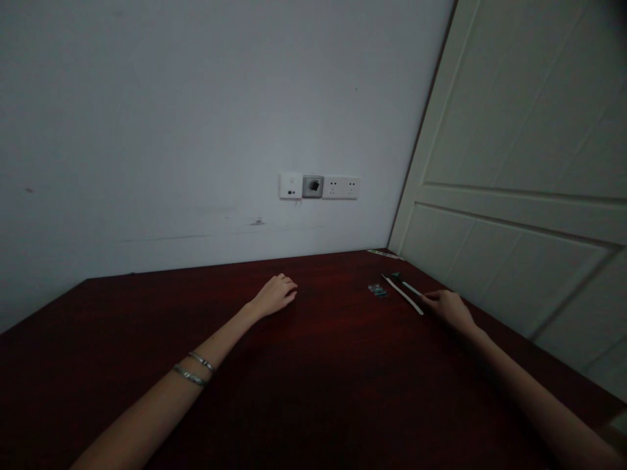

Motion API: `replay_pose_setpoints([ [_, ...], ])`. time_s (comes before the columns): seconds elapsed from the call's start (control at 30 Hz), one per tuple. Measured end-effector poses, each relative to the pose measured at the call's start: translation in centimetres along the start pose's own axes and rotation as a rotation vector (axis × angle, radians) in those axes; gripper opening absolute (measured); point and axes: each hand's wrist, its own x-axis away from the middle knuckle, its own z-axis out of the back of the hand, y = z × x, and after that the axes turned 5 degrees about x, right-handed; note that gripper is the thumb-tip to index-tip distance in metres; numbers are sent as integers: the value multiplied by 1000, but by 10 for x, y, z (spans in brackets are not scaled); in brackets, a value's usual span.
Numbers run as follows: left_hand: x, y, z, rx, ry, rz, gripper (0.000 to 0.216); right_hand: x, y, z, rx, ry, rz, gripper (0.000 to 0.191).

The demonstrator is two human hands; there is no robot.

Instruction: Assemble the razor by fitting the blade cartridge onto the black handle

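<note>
My left hand [275,295] rests on the dark red table [313,378] near its middle, fingers loosely curled under, nothing visible in it. Two thin bracelets [194,369] ring that forearm. My right hand [448,307] lies far right on the table, its fingertips touching the near end of a long thin white stick [402,294]. A second pale stick [411,288] lies just beside it. A small dark packet [377,290] sits a little to the left of the sticks, and a small dark object [394,277] lies at their far end.
A white wall stands behind the table with a row of sockets [319,187], one grey plate among them. A pale panelled door [519,196] runs along the table's right edge. A thin strip [385,254] lies at the back right corner.
</note>
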Motion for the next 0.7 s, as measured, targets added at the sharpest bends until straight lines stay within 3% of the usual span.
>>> replay_pose_setpoints([
  [0.4, 21, -14, 6, 15, -60, 102, 29, 0, 6, -13, -69, -26, 25, 43],
  [0.7, 36, -31, 10, 4, -94, 157, 30, -8, 7, -14, -25, -41, -44, 42],
])
